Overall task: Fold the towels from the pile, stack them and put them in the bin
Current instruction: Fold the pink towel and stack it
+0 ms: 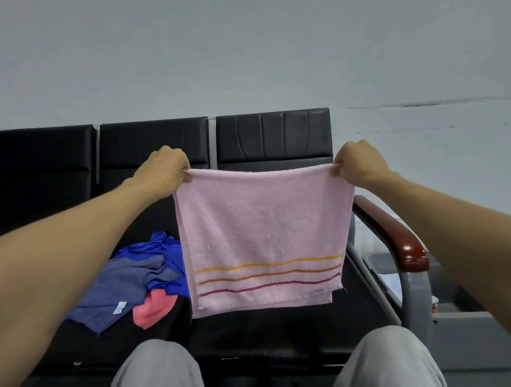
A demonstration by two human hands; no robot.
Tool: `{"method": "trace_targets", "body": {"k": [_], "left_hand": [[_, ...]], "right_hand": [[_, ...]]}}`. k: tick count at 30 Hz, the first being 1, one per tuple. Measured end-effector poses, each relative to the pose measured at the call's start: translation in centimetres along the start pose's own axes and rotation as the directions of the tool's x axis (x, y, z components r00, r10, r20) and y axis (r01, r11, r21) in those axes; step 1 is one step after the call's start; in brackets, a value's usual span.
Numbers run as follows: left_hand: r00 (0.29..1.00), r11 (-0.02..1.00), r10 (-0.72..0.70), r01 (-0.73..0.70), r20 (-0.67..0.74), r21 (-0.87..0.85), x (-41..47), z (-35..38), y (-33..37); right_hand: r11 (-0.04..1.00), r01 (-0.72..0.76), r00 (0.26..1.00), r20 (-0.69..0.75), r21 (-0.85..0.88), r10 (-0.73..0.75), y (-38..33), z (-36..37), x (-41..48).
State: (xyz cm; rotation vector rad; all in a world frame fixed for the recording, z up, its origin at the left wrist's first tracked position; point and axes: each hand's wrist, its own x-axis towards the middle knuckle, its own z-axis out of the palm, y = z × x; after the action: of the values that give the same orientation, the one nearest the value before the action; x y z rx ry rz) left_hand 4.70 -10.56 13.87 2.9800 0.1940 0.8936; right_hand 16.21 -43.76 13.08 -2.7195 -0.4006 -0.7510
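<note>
A pink towel (263,238) with three coloured stripes near its lower edge hangs doubled over in the air above the right seat of a black bench (287,327). My left hand (165,172) pinches its top left corner and my right hand (358,162) pinches its top right corner, stretching the top edge taut. On the middle seat lies the pile of towels (139,280): a blue one, a grey-blue one with a white tag, and a coral one (152,312). A grey bin (449,300) stands on the floor to the right of the bench.
The bench has black backrests (154,146) against a pale wall. A dark red wooden armrest (399,240) on a grey metal frame separates the bench from the bin. My knees in grey trousers (158,378) are at the bottom of the view.
</note>
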Motion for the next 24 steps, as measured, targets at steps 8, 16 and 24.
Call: {"method": "trace_targets", "body": {"k": [8,16,24], "left_hand": [[0.991,0.989,0.058,-0.074,0.123,0.129,-1.0,-1.7,0.6],[0.993,0.997,0.034,-0.042,0.115,0.064,-0.5,-0.8,-0.3],[0.991,0.993,-0.114,0.113,0.067,0.022,1.5,7.2,-0.7]], "right_hand": [[0.996,-0.065,0.995,0.077,0.067,0.060,-0.1,-1.9,-0.8],[0.988,-0.096,0.988,0.132,0.121,0.080,0.4,-1.1,-0.1],[0.994,-0.077,0.994,0.086,0.075,0.070,2.4,7.2,1.8]]}}
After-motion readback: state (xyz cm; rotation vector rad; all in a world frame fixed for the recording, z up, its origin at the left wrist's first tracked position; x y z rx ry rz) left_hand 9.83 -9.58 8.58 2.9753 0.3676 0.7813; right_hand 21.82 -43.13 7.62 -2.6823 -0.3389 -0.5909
